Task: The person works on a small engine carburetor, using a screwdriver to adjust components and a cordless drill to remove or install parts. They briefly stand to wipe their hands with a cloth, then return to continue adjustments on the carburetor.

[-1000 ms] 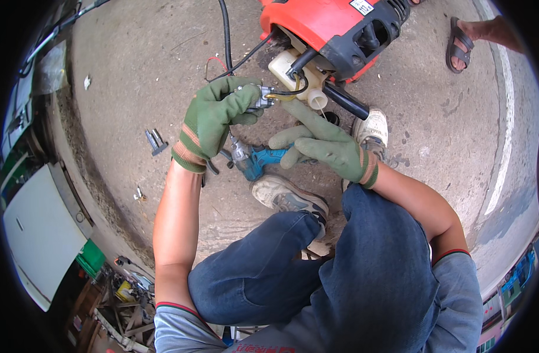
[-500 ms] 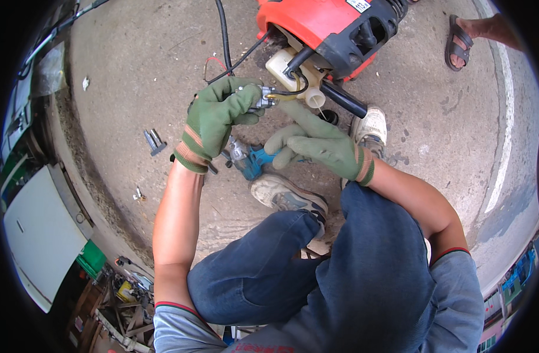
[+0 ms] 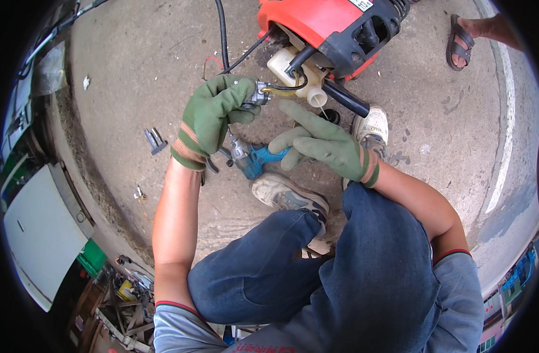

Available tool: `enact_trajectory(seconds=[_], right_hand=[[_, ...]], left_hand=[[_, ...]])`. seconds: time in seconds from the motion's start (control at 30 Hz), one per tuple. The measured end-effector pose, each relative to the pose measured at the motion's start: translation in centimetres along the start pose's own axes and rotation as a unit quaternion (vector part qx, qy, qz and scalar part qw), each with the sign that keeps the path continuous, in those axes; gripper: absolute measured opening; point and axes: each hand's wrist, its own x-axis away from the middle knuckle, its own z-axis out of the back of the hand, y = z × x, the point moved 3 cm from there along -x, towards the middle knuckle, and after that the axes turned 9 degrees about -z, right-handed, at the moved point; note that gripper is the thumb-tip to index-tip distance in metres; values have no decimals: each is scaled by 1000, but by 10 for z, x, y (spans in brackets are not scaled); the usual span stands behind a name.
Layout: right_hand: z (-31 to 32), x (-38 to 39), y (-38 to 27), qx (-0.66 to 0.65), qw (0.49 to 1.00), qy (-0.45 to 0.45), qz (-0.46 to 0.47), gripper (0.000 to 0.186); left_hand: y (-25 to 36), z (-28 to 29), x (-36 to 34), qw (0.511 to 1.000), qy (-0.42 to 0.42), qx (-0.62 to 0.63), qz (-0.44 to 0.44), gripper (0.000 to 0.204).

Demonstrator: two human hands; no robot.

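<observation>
My left hand (image 3: 208, 117), in a green work glove, grips a small silver carburetor (image 3: 260, 95) between thumb and fingers. Thin yellow and black fuel hoses (image 3: 288, 90) run from it toward a cream plastic fuel tank (image 3: 281, 62). That tank hangs under a red and black engine (image 3: 308, 22), and its round filler neck (image 3: 317, 97) is uncapped. A thin strand leads from the neck to a black cap (image 3: 330, 116). My right hand (image 3: 334, 150), gloved alike, holds nothing; its fingers are spread just below the neck and right of the carburetor.
A blue power tool (image 3: 259, 160) lies on the concrete by my shoe (image 3: 288, 194). Metal cylindrical parts (image 3: 155, 141) rest to the left. A black tube (image 3: 347, 99) sticks out from the engine. Another person's sandaled foot (image 3: 459, 47) stands at the upper right.
My left hand has shifted slightly left with the carburetor. My right hand has drawn a little to the right, away from it, fingers still spread.
</observation>
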Motion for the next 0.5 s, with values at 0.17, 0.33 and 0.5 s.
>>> enact_trajectory(seconds=[0.17, 0.33, 0.5], right_hand=[[0, -3, 3, -7, 1000, -4, 4, 71], [-1, -3, 0, 5, 1000, -4, 8, 73], [-2, -4, -1, -3, 1000, -3, 0, 76]], left_hand=[[2, -1, 1, 1000, 4, -1, -5, 38], [0, 0, 0, 1000, 3, 8, 1, 38], [0, 0, 2, 1000, 7, 5, 5, 38]])
